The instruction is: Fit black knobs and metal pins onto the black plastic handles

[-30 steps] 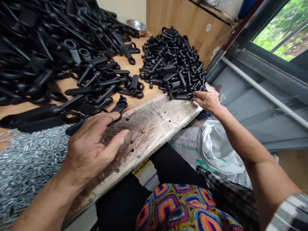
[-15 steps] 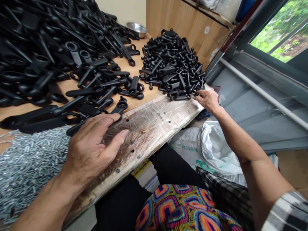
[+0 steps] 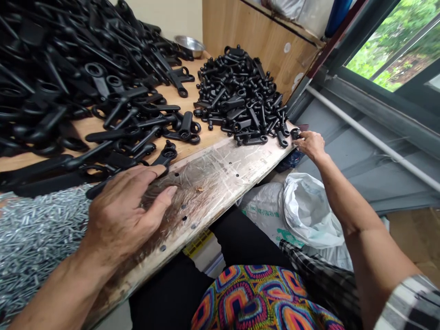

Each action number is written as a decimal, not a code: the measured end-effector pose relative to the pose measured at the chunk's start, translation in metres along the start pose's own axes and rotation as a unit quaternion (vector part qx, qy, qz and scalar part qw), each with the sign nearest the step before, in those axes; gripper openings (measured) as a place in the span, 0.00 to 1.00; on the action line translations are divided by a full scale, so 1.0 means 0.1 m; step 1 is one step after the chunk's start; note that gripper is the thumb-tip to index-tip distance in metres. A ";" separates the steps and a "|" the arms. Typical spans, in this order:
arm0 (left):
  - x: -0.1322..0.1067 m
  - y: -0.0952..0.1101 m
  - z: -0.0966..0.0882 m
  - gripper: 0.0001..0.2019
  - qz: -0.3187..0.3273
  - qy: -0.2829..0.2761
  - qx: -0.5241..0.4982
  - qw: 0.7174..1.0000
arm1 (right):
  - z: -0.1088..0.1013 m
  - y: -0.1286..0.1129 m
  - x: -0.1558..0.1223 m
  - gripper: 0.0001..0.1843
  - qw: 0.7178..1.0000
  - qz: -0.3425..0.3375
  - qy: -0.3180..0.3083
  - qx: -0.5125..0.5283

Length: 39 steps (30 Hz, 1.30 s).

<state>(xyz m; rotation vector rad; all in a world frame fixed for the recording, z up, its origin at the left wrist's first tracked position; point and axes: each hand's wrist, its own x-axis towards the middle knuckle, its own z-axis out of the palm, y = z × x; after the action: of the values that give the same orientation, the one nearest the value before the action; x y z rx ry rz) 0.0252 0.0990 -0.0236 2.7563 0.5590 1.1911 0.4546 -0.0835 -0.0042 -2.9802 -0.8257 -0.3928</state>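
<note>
My right hand (image 3: 312, 145) is at the far right corner of the worktop, its fingers pinched on a small black ring-ended part (image 3: 294, 133). Just left of it lies a pile of small black parts (image 3: 237, 98) with ball and ring ends. My left hand (image 3: 127, 211) rests palm down at the left side of the worn board (image 3: 209, 169), thumb spread from the fingers. Its fingertips lie against a larger black ring-ended handle (image 3: 166, 156); nothing shows in its grasp. Silvery pins or screws (image 3: 44, 243) are heaped beside this hand.
A big heap of long black handles (image 3: 85, 78) covers the back left. A metal bowl (image 3: 189, 46) sits behind it, near a wooden panel (image 3: 240, 32). Below the board's right edge stands an opened white sack (image 3: 305, 215). A grey wall with a pipe (image 3: 371, 137) borders the right.
My right hand has moved slightly right, away from the small pile, and a black part now shows at its fingertips. My left hand keeps its place on the board. The view has shifted slightly.
</note>
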 end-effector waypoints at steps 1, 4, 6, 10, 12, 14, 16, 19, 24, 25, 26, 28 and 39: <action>0.00 -0.01 0.00 0.16 -0.001 -0.002 0.000 1.000 | 0.05 0.00 0.04 0.17 1.000 0.015 -0.005 0.004; -0.01 -0.02 0.01 0.15 -0.006 -0.008 0.003 1.000 | 0.17 -0.01 0.14 0.18 0.999 0.030 0.008 0.028; -0.01 -0.03 0.01 0.15 -0.007 -0.008 0.003 1.000 | 0.23 -0.02 0.21 0.18 0.998 0.028 0.020 0.050; -0.02 -0.06 0.02 0.16 -0.009 -0.001 0.002 1.000 | 0.26 -0.02 0.31 0.15 0.993 0.043 0.059 0.088; -0.02 -0.07 0.02 0.15 -0.011 -0.001 0.001 1.000 | 0.23 -0.02 0.31 0.13 0.991 0.045 0.089 0.092; -0.02 -0.07 0.02 0.15 -0.008 -0.004 0.003 1.000 | 0.17 -0.04 0.28 0.12 0.989 0.018 0.118 0.089; -0.02 -0.06 0.02 0.15 -0.003 -0.008 0.008 1.000 | 0.09 -0.11 0.22 0.11 0.987 -0.020 0.132 0.087; -0.03 -0.06 0.03 0.16 -0.004 -0.006 0.010 1.000 | -0.02 -0.25 0.12 0.11 0.988 -0.041 0.124 0.077; -0.02 -0.06 0.03 0.16 0.004 0.002 0.019 1.000 | -0.16 -0.48 -0.04 0.10 0.987 -0.098 0.118 0.052; -0.02 -0.07 0.03 0.15 0.010 0.005 0.021 1.000 | -0.18 -0.51 -0.06 0.10 0.985 -0.114 0.119 0.043; -0.02 -0.07 0.03 0.15 0.016 0.007 0.023 1.000 | -0.21 -0.52 -0.07 0.10 0.984 -0.125 0.119 0.033; -0.02 -0.07 0.02 0.16 0.019 0.008 0.025 0.999 | -0.25 -0.54 -0.09 0.11 0.984 -0.142 0.105 0.012; -0.03 -0.06 0.02 0.16 0.018 0.005 0.032 0.999 | -0.38 -0.59 0.13 0.09 0.985 -0.150 0.060 0.058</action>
<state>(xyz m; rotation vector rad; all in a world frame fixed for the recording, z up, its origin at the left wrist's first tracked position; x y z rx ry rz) 0.0227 0.1037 -0.0286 2.8266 0.5621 1.2169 0.4262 -0.0300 0.0334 -2.6992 -1.2401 -0.5074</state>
